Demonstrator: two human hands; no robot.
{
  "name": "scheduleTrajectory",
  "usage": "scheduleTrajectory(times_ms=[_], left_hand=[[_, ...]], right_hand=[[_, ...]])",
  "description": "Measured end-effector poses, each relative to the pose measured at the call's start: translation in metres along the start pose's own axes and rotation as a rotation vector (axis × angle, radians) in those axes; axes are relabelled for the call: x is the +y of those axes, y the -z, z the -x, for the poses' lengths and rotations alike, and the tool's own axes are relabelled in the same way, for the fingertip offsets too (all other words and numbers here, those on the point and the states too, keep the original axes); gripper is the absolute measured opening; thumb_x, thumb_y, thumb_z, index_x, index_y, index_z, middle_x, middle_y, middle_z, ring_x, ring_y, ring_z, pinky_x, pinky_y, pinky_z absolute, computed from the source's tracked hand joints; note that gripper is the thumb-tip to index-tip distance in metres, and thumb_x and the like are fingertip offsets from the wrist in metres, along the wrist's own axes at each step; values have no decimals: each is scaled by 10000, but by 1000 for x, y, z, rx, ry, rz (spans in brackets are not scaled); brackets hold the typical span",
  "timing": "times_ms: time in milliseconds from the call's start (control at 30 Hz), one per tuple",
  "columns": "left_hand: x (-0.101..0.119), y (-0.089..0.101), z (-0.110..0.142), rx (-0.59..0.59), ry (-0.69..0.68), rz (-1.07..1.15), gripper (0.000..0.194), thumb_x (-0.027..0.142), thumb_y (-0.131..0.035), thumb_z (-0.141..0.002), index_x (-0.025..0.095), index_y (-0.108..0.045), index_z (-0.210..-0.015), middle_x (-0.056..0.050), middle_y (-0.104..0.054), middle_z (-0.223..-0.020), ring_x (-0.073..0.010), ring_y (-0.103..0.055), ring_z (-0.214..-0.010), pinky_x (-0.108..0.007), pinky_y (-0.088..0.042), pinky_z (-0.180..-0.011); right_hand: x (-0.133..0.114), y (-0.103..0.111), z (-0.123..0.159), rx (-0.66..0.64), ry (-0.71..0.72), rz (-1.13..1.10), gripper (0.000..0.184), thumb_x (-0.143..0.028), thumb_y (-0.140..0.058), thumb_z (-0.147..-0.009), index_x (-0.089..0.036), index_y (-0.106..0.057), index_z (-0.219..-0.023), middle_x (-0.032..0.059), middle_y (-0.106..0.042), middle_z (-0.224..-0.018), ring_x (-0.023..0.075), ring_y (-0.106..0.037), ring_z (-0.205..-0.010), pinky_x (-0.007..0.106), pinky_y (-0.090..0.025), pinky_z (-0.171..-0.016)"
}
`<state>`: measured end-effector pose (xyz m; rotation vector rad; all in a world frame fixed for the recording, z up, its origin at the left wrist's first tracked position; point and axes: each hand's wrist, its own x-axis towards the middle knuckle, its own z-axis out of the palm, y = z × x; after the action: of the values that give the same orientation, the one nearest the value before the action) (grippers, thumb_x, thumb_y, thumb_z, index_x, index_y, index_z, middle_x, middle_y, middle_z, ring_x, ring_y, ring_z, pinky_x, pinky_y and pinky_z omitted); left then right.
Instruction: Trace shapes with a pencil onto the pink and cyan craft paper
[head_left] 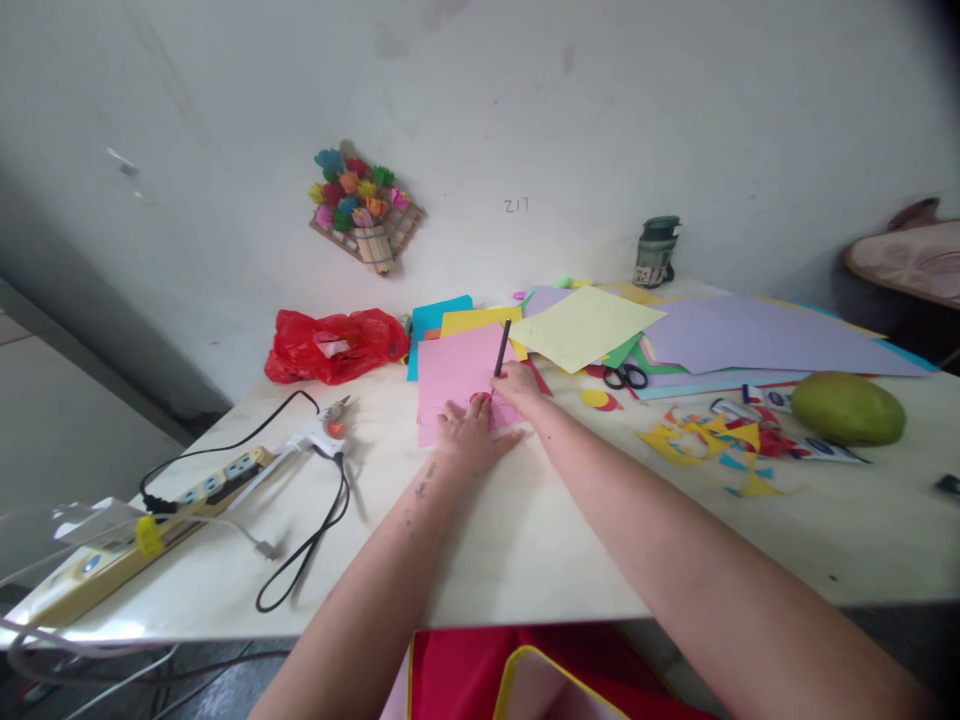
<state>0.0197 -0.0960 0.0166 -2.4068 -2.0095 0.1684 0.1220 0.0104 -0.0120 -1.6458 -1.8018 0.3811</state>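
A pink sheet of paper (454,365) lies on the table in front of me, with faint round outlines drawn near its lower edge. My left hand (466,438) rests flat on that lower part, fingers apart, its fingertips pressing on a small red round piece (481,398). My right hand (517,385) is closed around a black pen (503,347), held nearly upright just right of the red piece. The pen's tip is hidden behind my fingers. Black-handled scissors (625,377) and a yellow paper circle (596,399) lie to the right of my right hand.
Coloured sheets (720,330) spread along the back right. Paper scraps (694,440), glue tubes (825,449) and a green mango-like fruit (848,409) lie at right. Left are a red plastic bag (337,345), a glue gun (322,435) with cord, and a power strip (150,545).
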Motion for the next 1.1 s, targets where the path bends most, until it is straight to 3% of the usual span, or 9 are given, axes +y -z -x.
scheduleTrajectory(times_ms=[1100], left_hand=[[-1, -3, -1, 20, -2, 15, 858, 752, -90, -698, 235, -137, -1381, -12, -144, -1443, -418, -181, -1229, -493, -225, -940]], right_hand=[[-3, 8, 7, -92, 20, -50, 176, -283, -504, -658, -158, -624, -689, 34, -648, -720, 123, -561, -660, 192, -337, -515]])
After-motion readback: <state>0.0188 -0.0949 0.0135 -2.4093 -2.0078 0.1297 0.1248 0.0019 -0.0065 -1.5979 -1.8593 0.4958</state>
